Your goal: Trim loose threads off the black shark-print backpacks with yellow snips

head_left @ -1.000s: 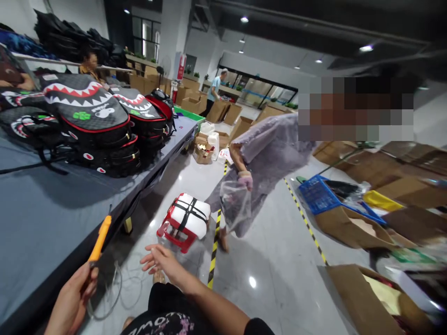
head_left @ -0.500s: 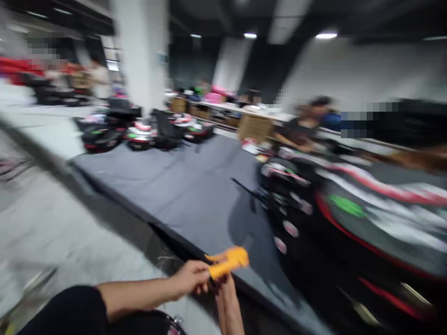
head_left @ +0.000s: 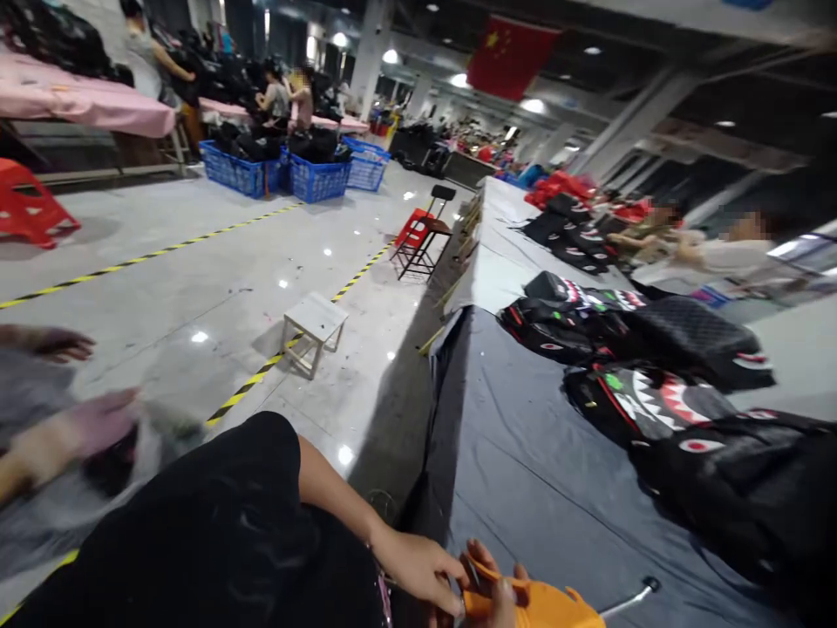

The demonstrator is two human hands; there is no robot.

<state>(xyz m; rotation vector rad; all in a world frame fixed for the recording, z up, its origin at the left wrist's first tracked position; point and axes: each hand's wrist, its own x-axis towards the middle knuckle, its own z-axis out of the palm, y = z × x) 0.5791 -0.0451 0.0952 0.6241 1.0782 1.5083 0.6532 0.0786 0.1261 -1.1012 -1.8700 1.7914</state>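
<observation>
My left hand [head_left: 418,571] reaches in from under my black sleeve at the bottom edge and pinches the near end of an orange plastic tool [head_left: 542,608]. My right hand [head_left: 492,586] shows only in part beside it, fingers curled on the same tool. A thin metal rod with a dark tip [head_left: 631,597] sticks out to the right of the tool, over the dark grey cloth of the table [head_left: 516,453]. Black backpacks with shark-mouth print [head_left: 654,397] lie on the table to the right.
Another person's blurred hand and a plastic bag [head_left: 71,432] are at the left. A small white stool [head_left: 315,318] stands on the floor by a yellow-black line. Red stools [head_left: 418,234] and blue crates [head_left: 314,174] stand farther back. People sit at the table's far side [head_left: 719,253].
The view has swung far to the left, along the table's length. The orange tool, first held only in my left hand, is now held in both hands low in front of me.
</observation>
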